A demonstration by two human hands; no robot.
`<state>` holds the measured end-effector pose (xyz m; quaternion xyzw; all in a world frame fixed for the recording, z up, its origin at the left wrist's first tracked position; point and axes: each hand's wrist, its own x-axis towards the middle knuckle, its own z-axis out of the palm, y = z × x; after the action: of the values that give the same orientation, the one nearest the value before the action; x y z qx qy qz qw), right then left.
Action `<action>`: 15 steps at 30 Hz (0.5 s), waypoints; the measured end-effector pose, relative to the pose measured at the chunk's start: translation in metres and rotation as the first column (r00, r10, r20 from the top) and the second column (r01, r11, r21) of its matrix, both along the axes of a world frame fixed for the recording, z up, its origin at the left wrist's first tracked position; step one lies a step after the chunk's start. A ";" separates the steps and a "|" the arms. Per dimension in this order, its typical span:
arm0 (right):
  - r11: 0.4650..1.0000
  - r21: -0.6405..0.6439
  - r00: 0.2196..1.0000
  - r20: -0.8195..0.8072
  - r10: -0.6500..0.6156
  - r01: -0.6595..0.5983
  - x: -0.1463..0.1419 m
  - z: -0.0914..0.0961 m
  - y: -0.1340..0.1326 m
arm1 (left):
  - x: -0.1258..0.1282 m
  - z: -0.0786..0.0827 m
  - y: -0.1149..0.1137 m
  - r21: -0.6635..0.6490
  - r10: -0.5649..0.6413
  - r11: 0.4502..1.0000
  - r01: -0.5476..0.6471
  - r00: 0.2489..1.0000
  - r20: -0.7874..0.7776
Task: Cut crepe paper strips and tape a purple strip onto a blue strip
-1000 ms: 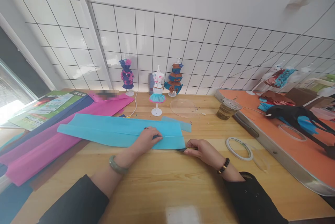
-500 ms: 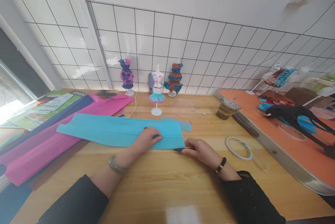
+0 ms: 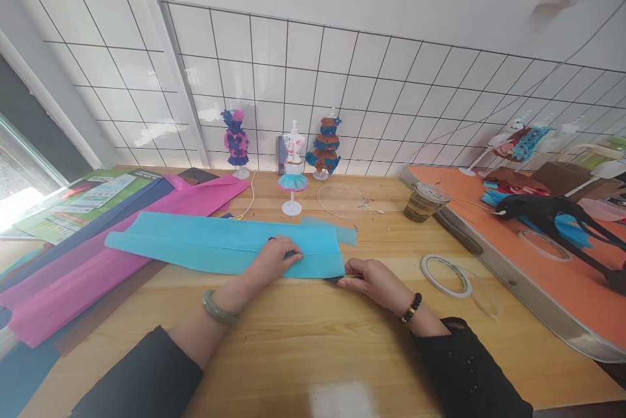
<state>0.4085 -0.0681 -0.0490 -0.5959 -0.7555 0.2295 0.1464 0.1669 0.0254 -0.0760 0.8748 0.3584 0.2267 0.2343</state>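
Note:
A long, folded strip of light-blue crepe paper (image 3: 195, 238) lies across the wooden table. My left hand (image 3: 281, 256) rests on it near its right part, fingers bent and pressed together, pinning the paper down. At the strip's lower right corner, my right hand (image 3: 364, 274) is closed round a slim tool with a dark, pointed blade (image 3: 333, 280) and a bit of yellow. The blade lies along the paper's near edge. My fingers hide most of this tool, so I cannot tell whether it is a knife or scissors. Another blue piece (image 3: 349, 235) sticks out behind the strip.
Miniature dress forms in paper outfits stand by the tiled wall, one with a blue skirt (image 3: 292, 182). Pink paper (image 3: 122, 229) is piled left. On the right are a tape roll (image 3: 425, 268), a lidded cup (image 3: 425, 201) and an orange-topped board (image 3: 489, 229) bearing a black tool.
Both hands and the blue crepe paper stay almost where they were. The view has shifted very slightly.

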 end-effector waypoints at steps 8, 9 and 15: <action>1.000 -0.011 1.000 -0.006 0.000 0.000 -0.001 0.002 -0.002 | 0.000 0.000 0.001 0.007 -0.003 1.000 0.003 1.000 0.000; 1.000 -0.009 1.000 -0.002 0.001 -0.001 -0.001 0.002 -0.002 | 0.000 0.000 0.000 0.006 -0.003 1.000 0.003 1.000 0.002; 1.000 0.028 0.999 0.050 -0.011 0.010 -0.007 0.000 0.000 | 0.000 0.000 0.000 0.003 -0.002 1.000 0.002 1.000 0.002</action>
<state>0.4019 -0.0684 -0.0493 -0.6034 -0.7589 0.2030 0.1371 0.1669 0.0252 -0.0760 0.8752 0.3570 0.2281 0.2337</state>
